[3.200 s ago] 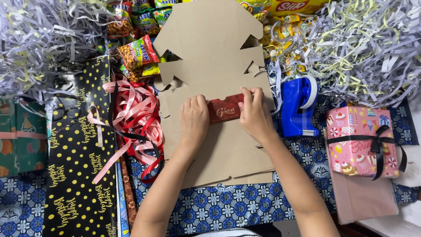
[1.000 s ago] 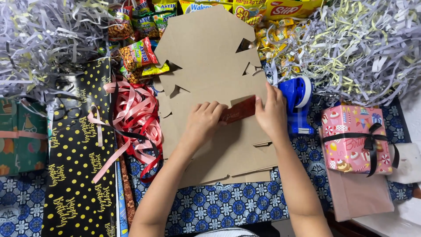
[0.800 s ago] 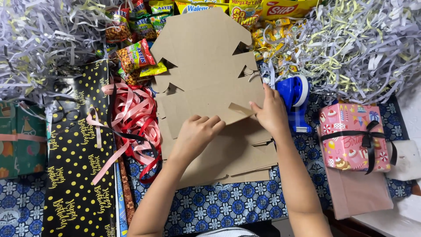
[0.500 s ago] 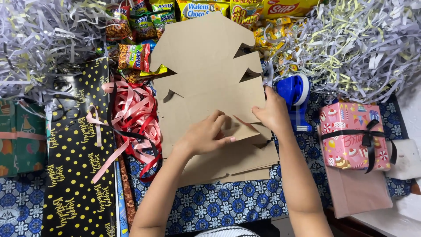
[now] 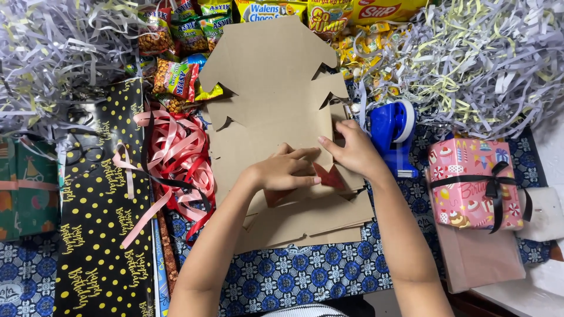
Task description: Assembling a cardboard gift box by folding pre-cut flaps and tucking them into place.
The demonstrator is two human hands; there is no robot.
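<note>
While ribbons [image 5: 176, 158] crowd its left edge, both hands' fingers [image 5: 305, 154] press flat on brown paper [image 5: 270, 94].

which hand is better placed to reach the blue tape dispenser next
Right, probably. The right hand rests on the right edge of the folded brown kraft paper, close beside the blue tape dispenser. The left hand lies flat mid-sheet, pinning the fold over a red object, farther away.

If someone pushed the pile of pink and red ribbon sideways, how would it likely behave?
The ribbon pile is loose, curled loops, so it would probably bunch and deform rather than slide as one piece. It looks thin and light, so little push is likely needed. Trailing strands over the black dotted wrapping paper might drag or snag.
</note>
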